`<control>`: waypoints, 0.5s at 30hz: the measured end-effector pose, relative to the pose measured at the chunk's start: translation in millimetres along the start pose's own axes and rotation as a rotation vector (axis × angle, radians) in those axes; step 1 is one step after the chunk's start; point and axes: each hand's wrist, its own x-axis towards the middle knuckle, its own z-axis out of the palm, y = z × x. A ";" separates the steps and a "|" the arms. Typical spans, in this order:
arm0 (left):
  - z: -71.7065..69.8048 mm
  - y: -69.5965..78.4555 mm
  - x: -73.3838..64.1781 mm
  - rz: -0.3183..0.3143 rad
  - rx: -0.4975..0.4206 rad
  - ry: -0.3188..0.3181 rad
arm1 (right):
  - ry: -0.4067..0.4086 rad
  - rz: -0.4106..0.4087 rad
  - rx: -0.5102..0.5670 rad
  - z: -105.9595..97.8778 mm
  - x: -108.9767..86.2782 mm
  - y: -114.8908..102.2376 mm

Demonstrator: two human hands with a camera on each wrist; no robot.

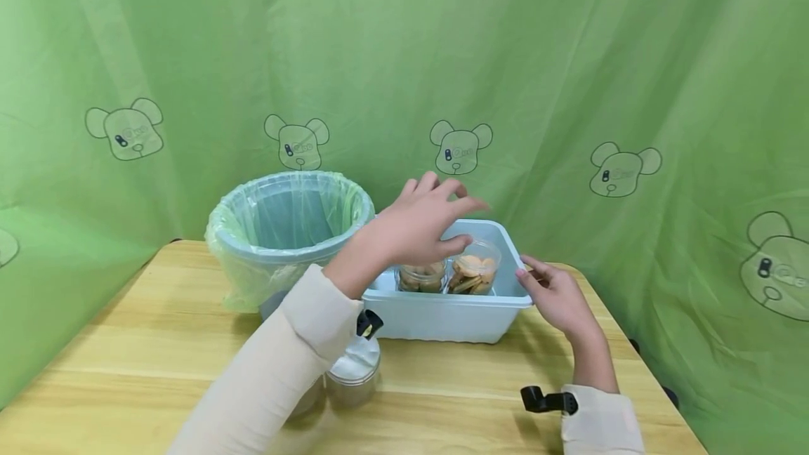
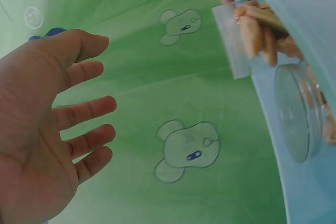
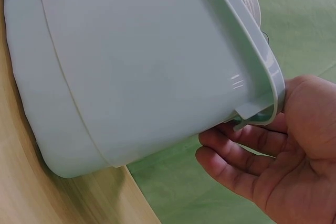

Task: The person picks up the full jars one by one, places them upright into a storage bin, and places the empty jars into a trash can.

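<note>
My left hand point(image 1: 425, 220) hovers over a light blue plastic bin point(image 1: 436, 318), its fingers spread and nothing in them. In the left wrist view the same hand point(image 2: 58, 124) shows a bare palm. My right hand point(image 1: 559, 297) holds the bin's right end by the rim. The right wrist view shows fingers point(image 3: 231, 150) curled under the rim, with the thumb side at its edge. Inside the bin stand two clear jars of biscuits: one jar point(image 1: 474, 269) at the right, without a visible lid, and another jar point(image 1: 421, 278) partly hidden by my left hand.
Left of the bin stands a blue bucket point(image 1: 291, 251) lined with a thin green bag. Near my left forearm is a clear jar point(image 1: 354, 371) with a pale lid, and another jar point(image 1: 310, 402) half hidden by the sleeve. A green curtain point(image 1: 404, 55) hangs behind the table.
</note>
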 end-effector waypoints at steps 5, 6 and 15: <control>-11.9 -5.6 -13.6 -0.018 -0.018 0.041 | 0.002 -0.003 -0.010 -0.9 -0.1 -1.0; -13.8 -7.4 -16.2 -0.023 -0.026 0.049 | 0.002 -0.003 -0.013 -1.0 -0.1 -1.1; -27.3 -28.2 -47.2 -0.100 -0.101 0.085 | -0.008 0.031 -0.023 0.0 -0.4 -1.5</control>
